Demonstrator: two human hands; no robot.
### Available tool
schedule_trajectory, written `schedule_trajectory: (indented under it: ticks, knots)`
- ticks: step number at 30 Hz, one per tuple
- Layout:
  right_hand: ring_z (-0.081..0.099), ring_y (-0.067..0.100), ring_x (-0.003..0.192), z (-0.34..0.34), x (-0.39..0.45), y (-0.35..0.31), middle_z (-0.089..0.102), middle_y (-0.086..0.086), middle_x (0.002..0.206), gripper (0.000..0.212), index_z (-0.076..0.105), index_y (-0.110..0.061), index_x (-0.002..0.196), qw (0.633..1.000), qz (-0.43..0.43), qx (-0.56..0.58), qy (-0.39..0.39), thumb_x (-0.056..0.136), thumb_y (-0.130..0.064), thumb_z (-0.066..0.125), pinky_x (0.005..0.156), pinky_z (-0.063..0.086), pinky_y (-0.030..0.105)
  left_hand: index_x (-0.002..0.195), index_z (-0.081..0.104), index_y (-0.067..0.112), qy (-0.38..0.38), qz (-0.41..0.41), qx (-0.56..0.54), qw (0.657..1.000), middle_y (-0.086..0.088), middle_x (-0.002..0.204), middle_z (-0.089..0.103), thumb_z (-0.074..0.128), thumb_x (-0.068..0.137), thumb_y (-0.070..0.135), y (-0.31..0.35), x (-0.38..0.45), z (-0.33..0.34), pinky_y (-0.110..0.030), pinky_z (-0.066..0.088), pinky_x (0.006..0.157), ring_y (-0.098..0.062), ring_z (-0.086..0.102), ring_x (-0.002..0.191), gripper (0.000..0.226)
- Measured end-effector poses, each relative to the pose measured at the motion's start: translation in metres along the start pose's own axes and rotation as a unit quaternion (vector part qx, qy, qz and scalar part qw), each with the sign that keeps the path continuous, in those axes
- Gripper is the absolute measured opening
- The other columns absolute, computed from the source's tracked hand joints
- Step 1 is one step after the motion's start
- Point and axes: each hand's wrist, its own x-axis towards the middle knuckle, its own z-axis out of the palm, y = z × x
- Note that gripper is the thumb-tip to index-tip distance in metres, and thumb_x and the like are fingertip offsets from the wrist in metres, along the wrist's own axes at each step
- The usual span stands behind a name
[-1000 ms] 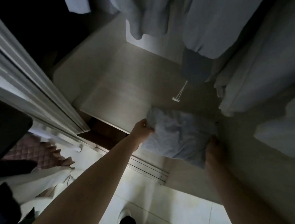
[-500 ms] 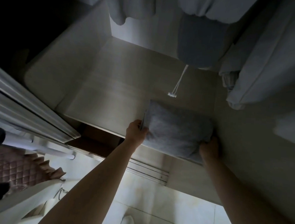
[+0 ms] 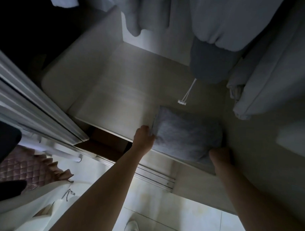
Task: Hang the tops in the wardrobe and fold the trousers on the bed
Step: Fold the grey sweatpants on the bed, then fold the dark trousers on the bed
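Left hand [image 3: 144, 136]: fingers curled, pinching the near-left corner of the folded trousers [image 3: 186, 134].
Right hand [image 3: 220, 156]: at the near-right corner; grip too dark to tell.
Trousers: soft grey bundle on the smooth wardrobe shelf [image 3: 117, 105].
Farther: pale tops [image 3: 227, 19] hanging above.

Pale wardrobe shelf [image 3: 117, 103], folded grey trousers [image 3: 187, 134] lying at its front right edge

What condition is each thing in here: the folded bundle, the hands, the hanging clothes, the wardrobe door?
folded grey garment: folded, lying on the wardrobe shelf.
left hand: grips the garment's left edge.
right hand: at the garment's right corner; grip unclear.
hanging clothes: hung above the shelf.
sliding door: slid open.
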Motion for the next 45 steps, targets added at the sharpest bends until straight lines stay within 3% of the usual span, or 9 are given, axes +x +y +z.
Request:
schedule_trajectory:
  ticks: [5,10,16,24,29,32,35,39,45]
  knots:
    - [0.052,0.029,0.124,-0.021,-0.05,-0.002,0.056,0.016,0.133,0.041,0.052,-0.003,0.133,0.958,-0.155,-0.237,-0.035,0.103,-0.013,0.025,0.098,0.043,0.033,0.124,0.055,0.006,0.013,-0.034,-0.061,0.997,-0.011,0.12,0.062,0.059,0.088,0.006,-0.014,-0.045,-0.009,-0.026,0.045,0.084,-0.025,0.059,0.109,0.036]
    - [0.052,0.045,0.114,-0.028,-0.12,0.006,0.052,0.04,0.12,0.046,0.045,0.021,0.125,0.971,-0.237,0.036,0.014,0.084,0.002,0.057,0.096,0.037,0.04,0.124,0.055,0.004,0.034,-0.084,-0.182,0.979,-0.019,0.123,0.061,0.051,0.09,0.0,-0.028,-0.118,-0.015,-0.051,0.046,0.101,-0.041,0.058,0.114,0.034]
    - [0.054,0.033,0.118,-0.044,-0.196,0.025,0.053,0.025,0.129,0.049,0.041,0.006,0.135,0.922,-0.353,0.097,-0.122,0.09,-0.002,0.057,0.093,0.041,0.026,0.114,0.056,0.019,0.134,-0.105,-0.22,0.96,0.002,0.109,0.063,0.05,0.098,0.011,-0.044,-0.244,-0.007,-0.041,0.056,0.082,-0.021,0.069,0.089,0.019]
    - [0.059,0.026,0.114,-0.084,-0.314,0.067,0.06,0.015,0.125,0.033,0.046,-0.004,0.129,0.826,-0.48,0.016,-0.297,0.097,-0.009,0.051,0.094,0.047,0.03,0.107,0.059,0.016,0.337,-0.187,-0.345,0.856,-0.008,0.098,0.065,0.051,0.094,0.004,-0.068,-0.449,-0.015,-0.033,0.054,0.066,-0.016,0.067,0.068,0.019]
    - [0.059,0.019,0.093,-0.078,-0.379,0.051,0.063,0.007,0.108,0.03,0.049,-0.007,0.125,0.768,-0.529,-0.005,-0.36,0.095,-0.012,0.052,0.069,0.041,0.02,0.099,0.061,0.018,0.442,-0.239,-0.393,0.77,-0.01,0.091,0.067,0.054,0.092,0.006,-0.099,-0.531,-0.042,-0.03,0.05,0.058,-0.018,0.066,0.066,0.016]
    - [0.057,0.016,0.09,-0.066,-0.413,0.024,0.06,0.001,0.109,0.03,0.05,-0.01,0.123,0.755,-0.518,-0.014,-0.403,0.096,-0.022,0.052,0.073,0.044,0.026,0.106,0.062,0.013,0.479,-0.246,-0.4,0.741,-0.011,0.092,0.069,0.062,0.085,0.01,-0.118,-0.553,-0.063,-0.04,0.058,0.074,-0.025,0.067,0.079,0.021]
    - [0.059,0.024,0.102,-0.05,-0.444,-0.011,0.059,0.009,0.118,0.038,0.048,-0.006,0.125,0.761,-0.468,0.033,-0.448,0.094,-0.028,0.055,0.092,0.049,0.04,0.113,0.056,0.019,0.468,-0.225,-0.397,0.757,-0.006,0.108,0.067,0.067,0.082,0.009,-0.134,-0.554,-0.08,-0.044,0.056,0.086,-0.024,0.064,0.097,0.035]
    - [0.058,0.025,0.108,-0.025,-0.478,-0.049,0.06,0.008,0.118,0.043,0.054,-0.005,0.118,0.734,-0.538,-0.031,-0.412,0.088,-0.035,0.062,0.095,0.047,0.039,0.128,0.047,0.028,0.404,-0.22,-0.252,0.852,0.006,0.124,0.055,0.069,0.08,0.016,-0.15,-0.534,-0.105,-0.022,0.046,0.078,-0.013,0.055,0.107,0.054]
    - [0.056,0.027,0.08,-0.038,-0.505,-0.048,0.052,0.002,0.074,0.024,0.044,-0.009,0.084,0.636,-0.701,-0.101,-0.306,0.097,-0.027,0.05,0.07,0.042,0.037,0.153,0.017,0.029,0.287,-0.188,-0.104,0.934,0.001,0.152,0.03,0.073,0.076,0.029,-0.145,-0.504,-0.11,-0.03,0.035,0.107,-0.022,0.036,0.136,0.095]
